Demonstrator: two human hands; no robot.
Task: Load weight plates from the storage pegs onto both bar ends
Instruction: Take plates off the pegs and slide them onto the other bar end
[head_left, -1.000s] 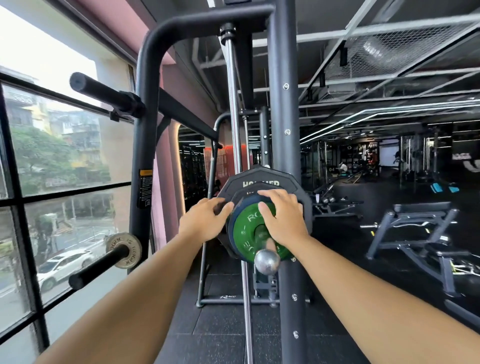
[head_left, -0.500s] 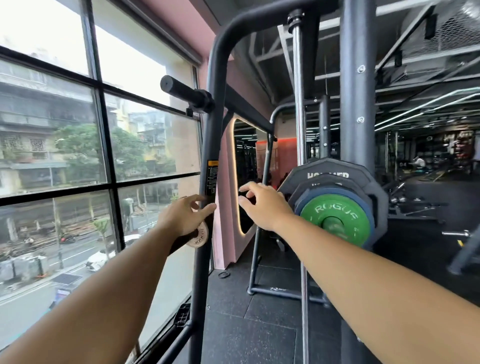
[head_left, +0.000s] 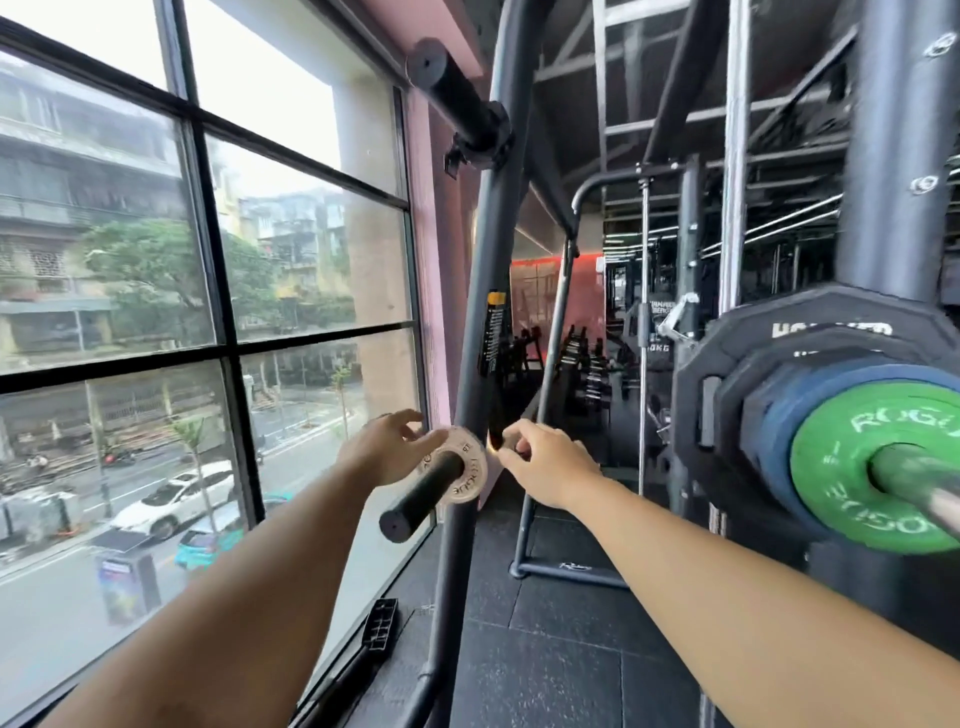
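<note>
A small pale plate sits on a black storage peg that juts from the curved rack post. My left hand is at the plate's left edge, fingers spread and touching its rim. My right hand is just right of the plate, fingers curled near its right edge; whether it touches is unclear. At the right, the bar end carries a green plate, a blue plate behind it and a large black plate behind those.
The curved rack post stands between my hands. An upper empty peg sticks out overhead. A large window fills the left. A thick upright rises at the right. Black rubber floor lies below.
Both hands left the green plate on the bar and swung left to the small plate on the lower peg; the view turned left with them.
</note>
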